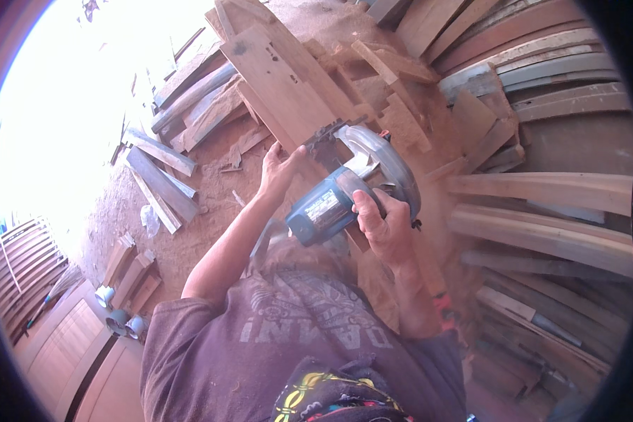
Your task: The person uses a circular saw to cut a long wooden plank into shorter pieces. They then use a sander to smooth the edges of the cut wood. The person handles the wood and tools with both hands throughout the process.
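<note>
A blue circular saw with a grey blade guard rests across a long wooden board, about at its near part. My right hand is wrapped round the saw's rear handle. My left hand grips the board's left edge, thumb on top, just left of the saw's base plate. The board runs away from me to the upper left and has a few dark slots in its face. The guard and base plate hide the blade, and the saw covers part of the board.
Sawdust covers the ground. Offcuts lie to the left, and scraps lie beyond the saw. Stacked timber fills the right side. Wooden panels and some whitish round objects are at the lower left.
</note>
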